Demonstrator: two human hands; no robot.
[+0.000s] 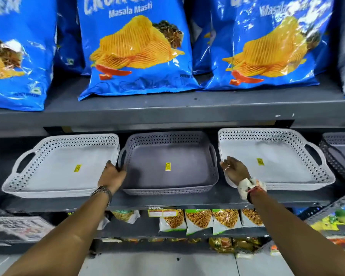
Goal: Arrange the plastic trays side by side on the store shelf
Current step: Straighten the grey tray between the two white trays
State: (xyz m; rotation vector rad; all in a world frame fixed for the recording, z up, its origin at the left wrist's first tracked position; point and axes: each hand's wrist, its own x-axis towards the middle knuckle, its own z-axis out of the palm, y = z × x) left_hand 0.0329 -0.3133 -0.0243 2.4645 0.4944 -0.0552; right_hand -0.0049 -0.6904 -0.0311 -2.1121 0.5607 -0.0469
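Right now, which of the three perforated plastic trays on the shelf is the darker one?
The middle grey-lilac perforated tray, between the hands; the left pale tray and the right pale tray are lighter.

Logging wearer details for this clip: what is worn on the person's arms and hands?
Both forearms are bare, no sleeves. The left hand has a dark metallic beaded bracelet at the wrist. The right hand has a ring and a white wrap with a reddish thread around the wrist.

Three trays side by side on shelf point(167, 202): left tray point(56, 168), middle tray point(167, 166), right tray point(273, 160).
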